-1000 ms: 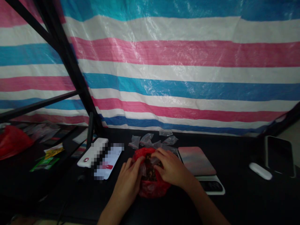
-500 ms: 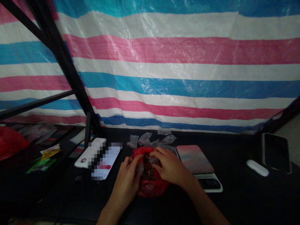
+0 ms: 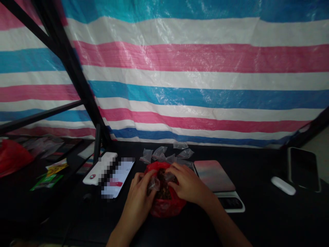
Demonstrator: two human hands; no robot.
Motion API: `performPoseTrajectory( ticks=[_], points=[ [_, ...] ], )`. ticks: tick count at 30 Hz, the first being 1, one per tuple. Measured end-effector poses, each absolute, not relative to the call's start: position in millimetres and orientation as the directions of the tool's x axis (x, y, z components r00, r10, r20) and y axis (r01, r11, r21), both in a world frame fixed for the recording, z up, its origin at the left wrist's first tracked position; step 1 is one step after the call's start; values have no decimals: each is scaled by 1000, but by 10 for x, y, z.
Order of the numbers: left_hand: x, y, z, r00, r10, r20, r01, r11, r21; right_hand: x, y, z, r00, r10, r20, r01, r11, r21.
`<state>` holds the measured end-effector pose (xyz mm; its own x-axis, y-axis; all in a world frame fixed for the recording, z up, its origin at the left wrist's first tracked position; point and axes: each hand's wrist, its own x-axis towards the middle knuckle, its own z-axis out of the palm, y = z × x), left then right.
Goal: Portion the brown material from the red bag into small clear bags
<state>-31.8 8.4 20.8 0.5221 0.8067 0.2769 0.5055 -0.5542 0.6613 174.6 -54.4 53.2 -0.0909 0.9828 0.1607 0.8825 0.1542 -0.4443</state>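
Black tabletop (image 3: 257, 219) below: left hand (image 3: 137, 202) and right hand (image 3: 186, 183) half-curled, gripping a red plastic bag (image 3: 167, 207) (mouth spread, baring its dark contents (image 3: 162, 189)).

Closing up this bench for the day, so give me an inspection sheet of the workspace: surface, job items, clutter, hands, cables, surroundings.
Surface: black table.
Job items: red plastic bag holding dark brown pieces; small clear plastic bags lie just beyond it.
Hands: left hand and right hand both grip the red bag's mouth.
Clutter: white box, pink-grey pad, black phone, white case, green and yellow packets, another red bag.
Cables: nothing seen; the table's near edge is too dark to tell.
Surroundings: striped pink, white and blue tarp on a black frame.
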Motion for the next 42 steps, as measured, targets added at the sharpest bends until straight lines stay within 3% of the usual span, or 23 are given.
performPoseTrajectory(
  ticks=[3, 8, 14, 21, 25, 28, 32, 35, 39, 42],
  points=[
    [-332, 50, 218, 490, 804, 336, 446, -562, 696, 1744, -561, 585, -97, 975, 198, 855, 183, -485],
    [-292, -10, 131, 418, 798, 434, 458, -598, 658, 1615, -616, 761, -131, 932, 338, 730, 322, -604],
    [-205, -114, 77, 473, 777, 416, 446, -618, 647, 1457, -624, 747, -225, 903, 366, 683, 414, -602],
    [-179, -173, 241, 375, 878, 297, 81, -350, 933, 1530, -613, 694, -50, 869, 492, 601, 420, -680],
    [-150, -158, 383, 401, 895, 197, -78, -181, 980, 1522, -610, 681, 95, 848, 522, 523, 404, -751],
    [-88, -168, 443, 366, 909, 202, -100, -177, 979, 1455, -572, 662, 121, 864, 489, 433, 397, -809],
    [-77, -188, 396, 279, 909, 311, 8, -326, 945, 1478, -563, 601, 182, 883, 433, 312, 366, -877],
    [-212, -154, 253, 285, 829, 481, 200, -542, 816, 1786, -719, 558, 333, 835, 437, 274, 358, -893],
    [-448, -64, -25, 303, 715, 630, 390, -696, 603, 2495, -1036, 537, 505, 766, 397, 333, 252, -909],
    [-521, -29, -187, 326, 686, 650, 448, -718, 533, 2913, -1134, 517, 490, 817, 303, 407, 93, -909]
  ],
)
